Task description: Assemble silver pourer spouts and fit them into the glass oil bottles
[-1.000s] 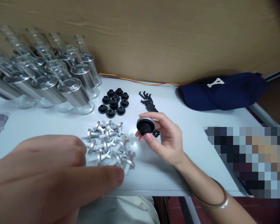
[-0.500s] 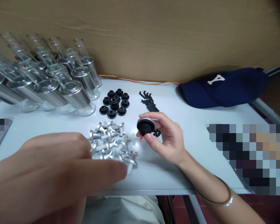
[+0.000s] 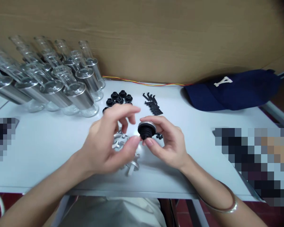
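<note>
**At bench centre: a black-and-silver part pinched between two hands**

At the centre of the bench (image 3: pixel 44 148), the right hand (image 3: pixel 168 145) has its grip closed on a small assembled part (image 3: pixel 146 129), a ribbed black rubber body under a silver rim, thumb below and fingers curled over the top. Held this way, the part's black end faces the left hand (image 3: pixel 109 142), which sits at nine o'clock of it. The left grip is loosely curled with thumb and forefinger apart; the thumb tip reaches just to the black end, and whether it pinches anything I cannot tell.

Under and behind the left hand lies a pile of silver metal fittings (image 3: pixel 130 164), mostly hidden, so they cannot be counted. At twelve o'clock a cluster of black rubber caps (image 3: pixel 119 97) shows six or so, some covered by fingers. At one o'clock is a tight row of thin black clips (image 3: pixel 153 105), too fine to count. A few tiny black bits (image 3: pixel 159 136) lie just beside the right fingers.

At ten o'clock stand rows of clear glass tubes with silver collars (image 3: pixel 79 94), about a dozen, grouped off the working area. At two o'clock rests one navy cap (image 3: pixel 239 91).
</note>
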{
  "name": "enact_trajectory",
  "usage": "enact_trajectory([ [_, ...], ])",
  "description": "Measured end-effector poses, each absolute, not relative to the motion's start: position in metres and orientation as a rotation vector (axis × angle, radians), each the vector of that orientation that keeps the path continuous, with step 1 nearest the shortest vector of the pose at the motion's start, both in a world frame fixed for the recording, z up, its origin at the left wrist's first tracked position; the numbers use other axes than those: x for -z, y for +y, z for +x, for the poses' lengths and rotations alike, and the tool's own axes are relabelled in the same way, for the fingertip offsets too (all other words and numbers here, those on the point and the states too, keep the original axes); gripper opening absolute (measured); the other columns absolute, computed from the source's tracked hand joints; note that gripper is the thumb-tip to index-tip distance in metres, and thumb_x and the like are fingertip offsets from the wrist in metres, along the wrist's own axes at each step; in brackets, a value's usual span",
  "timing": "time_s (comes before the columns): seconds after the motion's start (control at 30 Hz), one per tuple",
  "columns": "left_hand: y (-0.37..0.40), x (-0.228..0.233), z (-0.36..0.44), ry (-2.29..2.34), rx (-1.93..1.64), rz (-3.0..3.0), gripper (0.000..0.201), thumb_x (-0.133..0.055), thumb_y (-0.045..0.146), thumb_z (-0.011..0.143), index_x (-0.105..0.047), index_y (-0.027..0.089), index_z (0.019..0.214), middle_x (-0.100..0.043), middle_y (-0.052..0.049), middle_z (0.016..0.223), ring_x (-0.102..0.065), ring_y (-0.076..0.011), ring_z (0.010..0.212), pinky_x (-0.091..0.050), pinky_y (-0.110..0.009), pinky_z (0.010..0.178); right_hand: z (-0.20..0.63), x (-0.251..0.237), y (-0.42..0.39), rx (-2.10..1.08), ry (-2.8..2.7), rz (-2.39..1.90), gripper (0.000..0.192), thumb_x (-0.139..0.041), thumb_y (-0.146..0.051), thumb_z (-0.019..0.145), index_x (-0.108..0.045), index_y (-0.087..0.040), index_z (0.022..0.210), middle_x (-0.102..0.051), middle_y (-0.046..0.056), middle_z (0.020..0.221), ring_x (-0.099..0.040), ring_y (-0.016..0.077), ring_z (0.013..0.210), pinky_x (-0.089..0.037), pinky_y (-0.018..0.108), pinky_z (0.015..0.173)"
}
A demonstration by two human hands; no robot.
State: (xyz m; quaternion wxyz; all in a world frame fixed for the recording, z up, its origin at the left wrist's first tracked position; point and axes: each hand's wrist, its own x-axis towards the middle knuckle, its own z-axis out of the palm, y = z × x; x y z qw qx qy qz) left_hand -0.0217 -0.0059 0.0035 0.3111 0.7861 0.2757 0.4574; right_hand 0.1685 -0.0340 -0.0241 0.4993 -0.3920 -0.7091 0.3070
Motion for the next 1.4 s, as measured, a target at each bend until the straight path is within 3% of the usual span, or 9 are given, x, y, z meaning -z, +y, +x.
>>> enact_trajectory([
  [0.17,0.004,0.0,-0.007,0.765,-0.799,2.045,0.03,-0.051,0.023,0.088,-0.051,0.019,0.118,-0.061,-0.006,0.106,-0.06,-0.0148,0.09,-0.05,-0.019,0.06,0.17,0.027,-0.033,-0.798,-1.694,-0.922,0.027,-0.058,-0.022,0.086,-0.051,-0.022,0.112,-0.062,-0.001,0.088,-0.06,0.0087,0.062,-0.052,0.022,0.06],
  [0.47,0.006,0.015,-0.009,0.734,-0.923,1.947,0.035,-0.057,0.026,0.09,-0.053,0.02,0.124,-0.061,-0.005,0.106,-0.059,-0.0121,0.085,-0.052,-0.021,0.07,0.173,0.029,-0.03,-0.911,-1.721,-0.963,0.026,-0.049,-0.029,0.093,-0.047,-0.021,0.117,-0.06,0.003,0.095,-0.058,0.0119,0.069,-0.051,0.028,0.066],
  [0.7,0.004,0.015,-0.008,0.646,-0.924,1.957,0.041,-0.057,0.02,0.089,-0.052,0.026,0.129,-0.058,-0.004,0.107,-0.06,-0.0119,0.089,-0.051,-0.021,0.075,0.175,0.026,-0.029,-0.929,-1.727,-0.872,0.027,-0.051,-0.028,0.088,-0.047,-0.019,0.114,-0.059,0.001,0.086,-0.057,0.0118,0.069,-0.051,0.027,0.065],
  [0.9,0.004,0.016,-0.008,0.642,-0.929,1.976,0.045,-0.057,0.016,0.086,-0.051,0.026,0.129,-0.058,-0.006,0.111,-0.06,-0.0125,0.086,-0.052,-0.021,0.072,0.175,0.027,-0.03,-0.928,-1.745,-0.889,0.029,-0.05,-0.027,0.088,-0.048,-0.019,0.116,-0.059,0.0,0.084,-0.058,0.0121,0.068,-0.051,0.028,0.066],
  [1.4,0.004,0.012,-0.007,0.669,-0.926,2.098,0.043,-0.053,0.012,0.079,-0.051,0.019,0.121,-0.058,-0.006,0.096,-0.056,-0.0121,0.074,-0.051,-0.021,0.062,0.17,0.029,-0.034,-0.962,-1.744,-0.913,0.029,-0.051,-0.022,0.088,-0.044,-0.021,0.115,-0.057,-0.001,0.082,-0.057,0.0106,0.062,-0.05,0.026,0.062],
])
